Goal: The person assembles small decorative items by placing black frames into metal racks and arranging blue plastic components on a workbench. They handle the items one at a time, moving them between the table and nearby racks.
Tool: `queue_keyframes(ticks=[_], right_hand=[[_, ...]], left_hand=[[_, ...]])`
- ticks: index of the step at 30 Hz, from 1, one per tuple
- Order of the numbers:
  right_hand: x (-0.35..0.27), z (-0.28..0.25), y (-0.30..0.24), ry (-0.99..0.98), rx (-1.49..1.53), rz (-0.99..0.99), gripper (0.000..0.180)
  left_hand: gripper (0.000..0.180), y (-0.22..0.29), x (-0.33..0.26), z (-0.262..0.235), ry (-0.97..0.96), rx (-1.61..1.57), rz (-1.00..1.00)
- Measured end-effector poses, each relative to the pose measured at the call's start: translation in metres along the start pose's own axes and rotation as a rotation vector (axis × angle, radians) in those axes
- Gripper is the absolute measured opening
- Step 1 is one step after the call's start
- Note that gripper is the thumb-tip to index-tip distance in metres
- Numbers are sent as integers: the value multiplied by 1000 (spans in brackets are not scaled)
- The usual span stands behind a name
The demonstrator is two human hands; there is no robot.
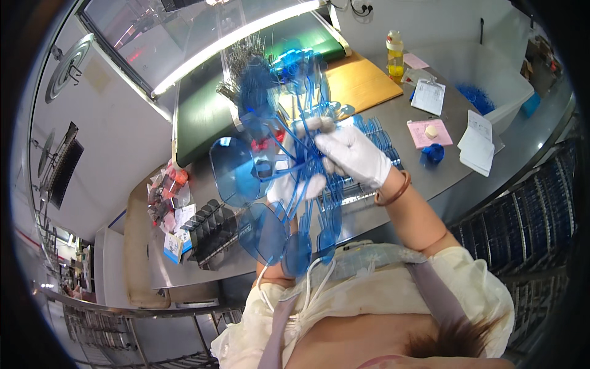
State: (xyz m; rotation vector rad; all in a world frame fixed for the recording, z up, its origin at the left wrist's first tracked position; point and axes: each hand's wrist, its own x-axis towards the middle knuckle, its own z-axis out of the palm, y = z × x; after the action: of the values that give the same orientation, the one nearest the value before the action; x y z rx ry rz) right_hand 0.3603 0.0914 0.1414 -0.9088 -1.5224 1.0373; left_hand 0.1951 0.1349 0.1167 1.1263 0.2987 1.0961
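Note:
Both hands wear white gloves and are raised in front of the camera. My right hand (351,155) grips the thin runners of a translucent blue moulded plastic piece (295,141) with several round lens-shaped lobes. My left hand (289,186) sits lower, partly hidden behind the blue plastic, and holds the same piece from below. Large blue lens lobes (236,169) hang to the left, and more lens lobes (270,237) hang under the hands. An orange-brown bangle (393,192) circles my right wrist.
A grey worktable (430,111) holds a rack of blue parts (375,138), pink and white papers (427,132), a yellow bottle (395,56), a brown cardboard sheet (359,83) and a white bin (491,74). A green conveyor belt (203,117) runs behind. A black tray rack (212,230) stands at left.

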Motion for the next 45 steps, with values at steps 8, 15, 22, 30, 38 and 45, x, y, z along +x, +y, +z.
queue_keyframes(ticks=[8,15,22,30,38,45], right_hand=[[-13,-64,19,-397,-36,331,50],[-51,-48,84,-443,-89,66,33],[-41,-65,105,-50,-330,-80,33],[-42,-61,124,-224,-709,-54,31],[-37,-49,155,-31,339,-102,48],[-45,-79,148,186,-543,-391,44]], left_hand=[[53,5,36,20,189,-70,116],[70,-8,51,67,-363,1706,710],[64,1,70,56,119,486,341],[76,-38,68,42,-68,1208,246],[77,-55,56,51,13,755,230],[69,-21,56,26,-42,-58,293]])
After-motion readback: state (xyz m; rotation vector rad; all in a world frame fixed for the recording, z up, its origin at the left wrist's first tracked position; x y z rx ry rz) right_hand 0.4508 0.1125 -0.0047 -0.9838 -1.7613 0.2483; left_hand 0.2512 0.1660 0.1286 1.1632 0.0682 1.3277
